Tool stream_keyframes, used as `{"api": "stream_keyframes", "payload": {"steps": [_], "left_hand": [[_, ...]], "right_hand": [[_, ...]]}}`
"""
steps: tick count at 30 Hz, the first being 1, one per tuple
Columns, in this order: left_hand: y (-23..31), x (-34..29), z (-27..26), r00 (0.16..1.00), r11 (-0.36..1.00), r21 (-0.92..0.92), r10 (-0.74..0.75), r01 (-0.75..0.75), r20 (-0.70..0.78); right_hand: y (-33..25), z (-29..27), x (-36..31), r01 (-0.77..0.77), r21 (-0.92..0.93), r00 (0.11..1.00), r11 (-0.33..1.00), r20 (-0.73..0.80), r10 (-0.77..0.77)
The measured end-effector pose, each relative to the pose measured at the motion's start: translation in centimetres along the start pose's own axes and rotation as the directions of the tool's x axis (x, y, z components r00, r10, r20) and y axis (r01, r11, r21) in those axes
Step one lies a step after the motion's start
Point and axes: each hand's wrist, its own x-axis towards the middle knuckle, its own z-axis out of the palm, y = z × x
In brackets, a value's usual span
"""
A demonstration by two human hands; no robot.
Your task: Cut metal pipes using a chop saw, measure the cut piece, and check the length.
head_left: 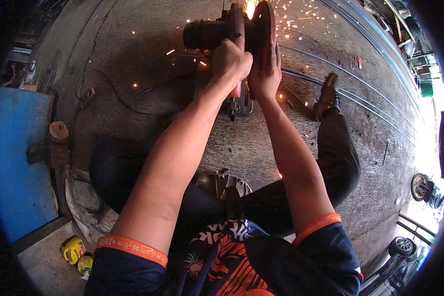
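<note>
A cut-off saw (pixel 207 34) with a red disc guard (pixel 270 29) stands on the floor ahead of me, throwing bright sparks (pixel 251 9) from its far side. My left hand (pixel 230 61) is closed round the saw's red handle. Against the near edge of the guard is my right hand (pixel 266 76), its fingers stretched along the right side and the guard's edge between them and the palm. Below the handle lies the saw's metal base (pixel 241 106). Thin metal bars (pixel 350 93) run from the right toward the saw; where they meet it is hidden.
My booted foot (pixel 329 96) rests by the bars. More long bars (pixel 375 39) lie at the far right. A dark cable (pixel 113 91) curves across the floor at left, near a blue panel (pixel 22 158) and a yellow packet (pixel 74 250). Motorcycle (pixel 426 190) and car (pixel 402 256) stand right.
</note>
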Motion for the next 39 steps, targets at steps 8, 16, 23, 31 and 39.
{"api": "stream_keyframes", "payload": {"steps": [8,16,23,31,39], "left_hand": [[0.2,-0.2,-0.3,1.000,0.999,0.026,0.020,-0.020,-0.003],[0.2,-0.2,-0.3,1.000,1.000,0.016,0.004,-0.004,0.011],[0.1,-0.1,-0.1,1.000,1.000,-0.019,-0.008,0.008,0.015],[0.2,-0.4,-0.3,1.000,1.000,-0.019,0.016,-0.016,0.009],[-0.6,0.1,0.6,0.997,1.000,-0.021,0.018,-0.020,-0.080]], "right_hand": [[-0.2,-0.1,0.0,-0.056,0.016,0.998,0.998,0.031,0.055],[-0.1,-0.1,0.0,-0.015,0.000,1.000,1.000,0.017,0.015],[-0.4,-0.1,0.1,-0.007,-0.023,1.000,1.000,0.009,0.007],[-0.4,-0.3,0.0,-0.018,-0.020,1.000,1.000,0.019,0.018],[-0.3,-0.2,-0.2,-0.048,-0.002,0.998,0.999,0.042,0.048]]}}
